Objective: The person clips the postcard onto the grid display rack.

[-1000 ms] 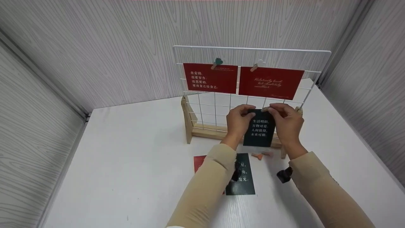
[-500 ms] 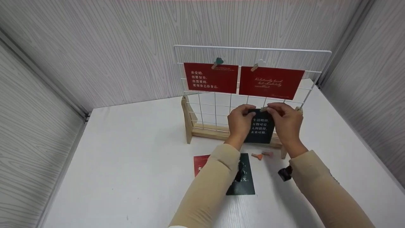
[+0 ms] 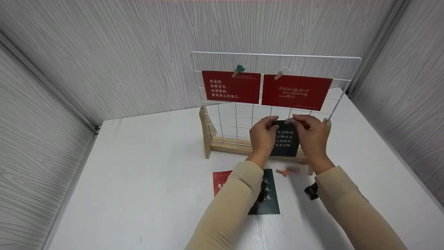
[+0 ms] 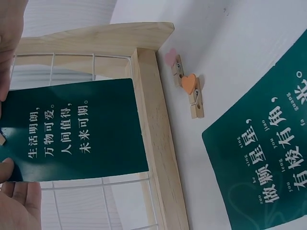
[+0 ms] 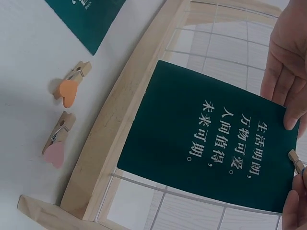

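Observation:
A dark green card [image 3: 287,144] with white writing hangs upright in front of the lower right of a white wire grid rack [image 3: 277,53]. My left hand [image 3: 262,137] pinches its top left corner between thumb and fingers. At the card's top edge, my right hand [image 3: 315,135] pinches a small wooden clothespin [image 5: 296,161], whose tip overlaps the card. Whether the clothespin also bites a grid wire is hidden. Higher on the grid hang a red card [image 3: 230,87] under a green-heart clothespin [image 3: 238,70] and another red card [image 3: 295,93] under a white-heart clothespin [image 3: 281,73].
Below the rack's wooden base [image 3: 229,147] lie an orange-heart clothespin [image 4: 194,93] and a pink-heart clothespin [image 4: 176,66]. Nearer on the white table [image 3: 138,180] are a red card [image 3: 220,178] and a larger green card [image 3: 269,205], partly covered by my left forearm.
The green card has risen a little, its lower edge moving up in front of the wooden base. Both hands keep their hold, and the right hand has shifted slightly left.

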`<state>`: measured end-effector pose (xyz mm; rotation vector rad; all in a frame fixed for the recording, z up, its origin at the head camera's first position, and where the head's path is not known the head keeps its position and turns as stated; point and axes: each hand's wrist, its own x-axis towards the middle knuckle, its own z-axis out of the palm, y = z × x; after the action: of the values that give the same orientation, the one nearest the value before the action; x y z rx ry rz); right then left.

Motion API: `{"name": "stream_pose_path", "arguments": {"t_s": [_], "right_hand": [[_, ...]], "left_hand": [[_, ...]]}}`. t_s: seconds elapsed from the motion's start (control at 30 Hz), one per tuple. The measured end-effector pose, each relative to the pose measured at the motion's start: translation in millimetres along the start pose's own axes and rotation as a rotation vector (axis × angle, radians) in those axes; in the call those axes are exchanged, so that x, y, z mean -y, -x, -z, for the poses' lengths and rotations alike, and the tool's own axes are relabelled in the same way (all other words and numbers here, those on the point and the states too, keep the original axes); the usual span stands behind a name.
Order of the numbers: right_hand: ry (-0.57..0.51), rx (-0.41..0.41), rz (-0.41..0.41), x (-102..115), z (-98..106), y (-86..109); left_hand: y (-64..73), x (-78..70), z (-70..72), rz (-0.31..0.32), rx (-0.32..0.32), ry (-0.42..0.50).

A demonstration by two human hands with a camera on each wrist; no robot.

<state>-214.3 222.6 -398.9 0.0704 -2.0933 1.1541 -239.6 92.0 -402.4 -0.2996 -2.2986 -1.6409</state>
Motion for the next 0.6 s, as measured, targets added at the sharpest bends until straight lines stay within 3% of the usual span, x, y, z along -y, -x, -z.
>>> {"name": "stream_pose_path", "arguments": {"t_s": [0.27,0.6], "right_hand": [[0.117,0.004,0.041,-3.6,0.2,2.3],[0.134,0.006,0.038,-4.1,1.9,2.6]], "left_hand": [[5.4,5.1,2.7,-0.016,-0.032,0.008],[7.2,7.0,9.4,-0.032,-0.076,0.032]]}}
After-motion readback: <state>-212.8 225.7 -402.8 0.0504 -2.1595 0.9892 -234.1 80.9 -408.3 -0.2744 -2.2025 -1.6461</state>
